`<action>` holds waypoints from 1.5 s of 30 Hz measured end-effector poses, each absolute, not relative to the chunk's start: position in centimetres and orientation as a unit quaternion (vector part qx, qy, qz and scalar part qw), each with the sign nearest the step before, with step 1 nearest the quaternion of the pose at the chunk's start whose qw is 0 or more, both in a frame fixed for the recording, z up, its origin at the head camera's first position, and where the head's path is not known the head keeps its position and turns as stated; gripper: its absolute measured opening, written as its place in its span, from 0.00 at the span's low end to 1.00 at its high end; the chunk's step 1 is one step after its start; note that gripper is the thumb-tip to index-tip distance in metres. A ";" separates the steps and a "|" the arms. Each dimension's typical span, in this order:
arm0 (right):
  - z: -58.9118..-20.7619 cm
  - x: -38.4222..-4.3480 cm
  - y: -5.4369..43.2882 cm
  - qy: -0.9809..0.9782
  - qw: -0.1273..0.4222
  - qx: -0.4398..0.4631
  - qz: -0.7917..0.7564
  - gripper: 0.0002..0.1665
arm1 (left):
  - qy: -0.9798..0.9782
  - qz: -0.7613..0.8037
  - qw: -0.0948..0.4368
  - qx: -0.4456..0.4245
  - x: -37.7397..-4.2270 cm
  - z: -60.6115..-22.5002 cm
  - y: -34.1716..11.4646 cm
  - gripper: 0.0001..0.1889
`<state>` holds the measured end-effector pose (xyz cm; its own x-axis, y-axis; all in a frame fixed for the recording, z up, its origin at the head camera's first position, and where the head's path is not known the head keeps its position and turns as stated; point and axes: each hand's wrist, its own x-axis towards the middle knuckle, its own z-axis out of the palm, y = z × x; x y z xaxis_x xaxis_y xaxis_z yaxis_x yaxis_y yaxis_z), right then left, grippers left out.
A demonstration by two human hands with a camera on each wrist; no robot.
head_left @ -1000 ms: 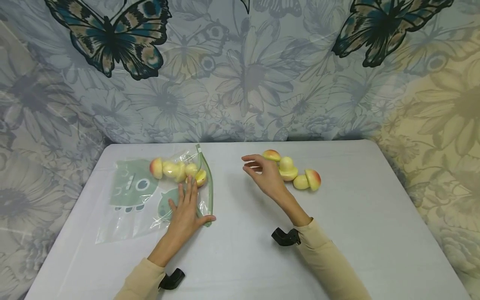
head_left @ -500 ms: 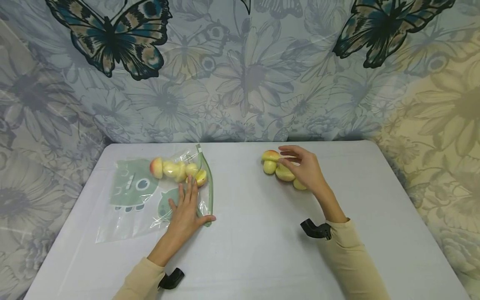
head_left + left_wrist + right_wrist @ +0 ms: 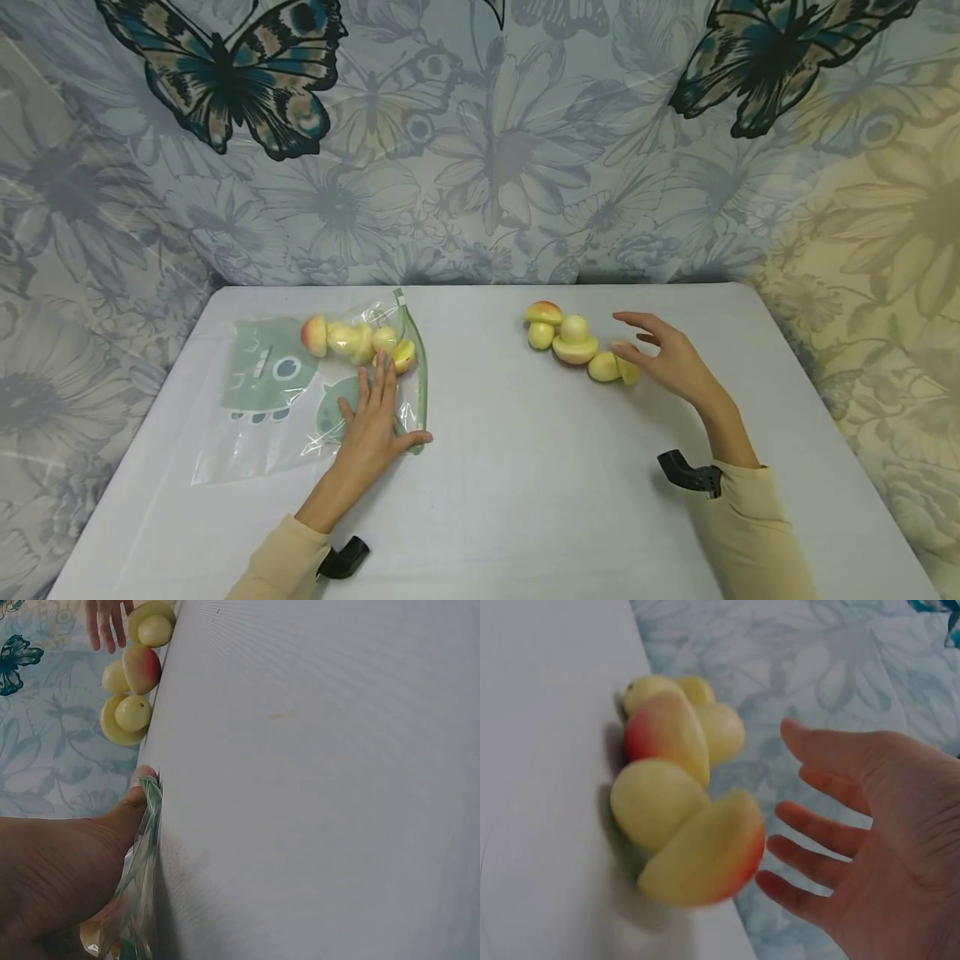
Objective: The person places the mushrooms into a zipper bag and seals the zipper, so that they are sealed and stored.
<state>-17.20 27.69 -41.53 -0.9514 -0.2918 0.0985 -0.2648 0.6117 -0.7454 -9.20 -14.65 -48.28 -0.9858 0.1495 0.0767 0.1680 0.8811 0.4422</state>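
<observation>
My left hand [image 3: 367, 425] lies with spread fingers on a clear zip bag [image 3: 258, 454], its thumb over the green zip edge [image 3: 152, 796]. Inside the bag are yellow toy mushrooms [image 3: 343, 340] with red-tinged caps, partly under my fingertips. Three similar mushrooms lie in a slanting row on the right: one at the back left [image 3: 542, 325], one in the middle [image 3: 575, 343] and one at the right end [image 3: 602, 367]. My right hand [image 3: 675, 362] is beside the right-end mushroom, fingers loosely bent and holding nothing; in the right wrist view its fingertips are near that red-edged cap [image 3: 712, 855].
A white-covered table [image 3: 480, 500] bears everything. Behind it hangs a floral cloth with butterflies [image 3: 495, 167]. The bag carries a printed green cartoon figure [image 3: 262, 367]. Black wrist cameras sit on the left cuff [image 3: 345, 558] and right cuff [image 3: 688, 475].
My right hand has moved right across the row, from the back-left mushroom to beyond the right-end one, uncovering the first two. My left hand and the bag stay in place.
</observation>
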 end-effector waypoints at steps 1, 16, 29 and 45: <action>-41.7 -17.1 28.1 0.898 0.019 -0.156 -0.411 0.33 | -0.970 -0.229 0.020 -0.082 -9.2 -48.3 -14.7 0.69; -44.3 -16.2 31.2 0.876 0.102 -0.159 -0.443 0.43 | -0.969 -0.232 0.035 -0.083 -9.1 -48.4 -14.7 0.68; -44.7 -17.3 31.5 0.857 0.129 -0.203 -0.455 0.45 | -0.972 -0.223 0.019 -0.076 -9.2 -48.4 -14.6 0.68; -44.4 -16.8 30.6 0.864 0.122 -0.176 -0.456 0.40 | -0.970 -0.227 0.022 -0.080 -9.2 -48.5 -14.6 0.68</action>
